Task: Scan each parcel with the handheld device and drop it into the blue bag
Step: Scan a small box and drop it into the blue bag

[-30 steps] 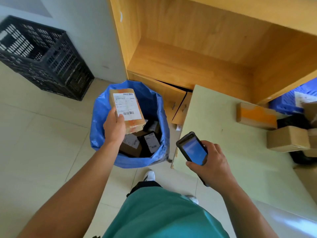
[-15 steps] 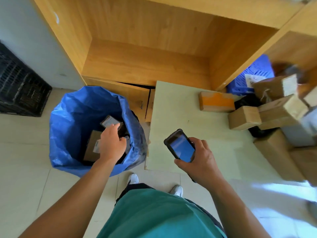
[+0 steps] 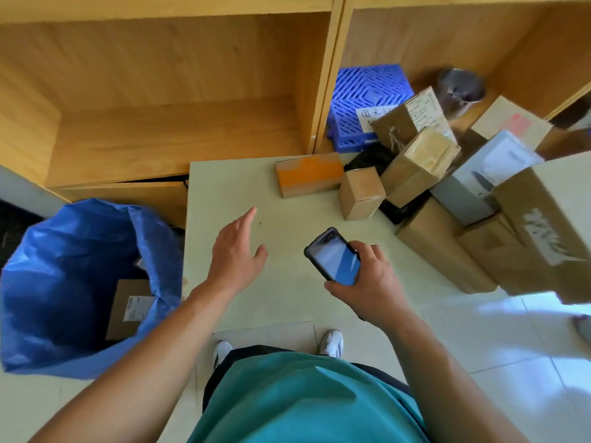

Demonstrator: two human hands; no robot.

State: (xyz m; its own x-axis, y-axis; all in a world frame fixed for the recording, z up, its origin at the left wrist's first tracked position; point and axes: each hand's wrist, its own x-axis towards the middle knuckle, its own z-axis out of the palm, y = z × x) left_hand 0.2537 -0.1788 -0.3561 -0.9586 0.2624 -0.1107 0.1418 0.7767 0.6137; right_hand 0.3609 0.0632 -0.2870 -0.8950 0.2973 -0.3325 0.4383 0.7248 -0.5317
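A pale table (image 3: 243,302) is standing on the tiled floor (image 3: 511,346) before a wooden shelf (image 3: 176,132). An orange box (image 3: 308,174) and a small box (image 3: 361,193) are lying at its far side, just beside each other. Along its right edge, larger boxes (image 3: 444,247) are leaning in a heap. A blue bag (image 3: 64,282) is sitting on the floor left of the table. A crate (image 3: 367,91) and a metal cup (image 3: 460,91) are resting in the shelf's right bay.

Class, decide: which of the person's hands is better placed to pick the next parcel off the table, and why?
Probably left. The left hand is open and empty, extended toward the orange-taped parcel; the right hand grips the handheld device.
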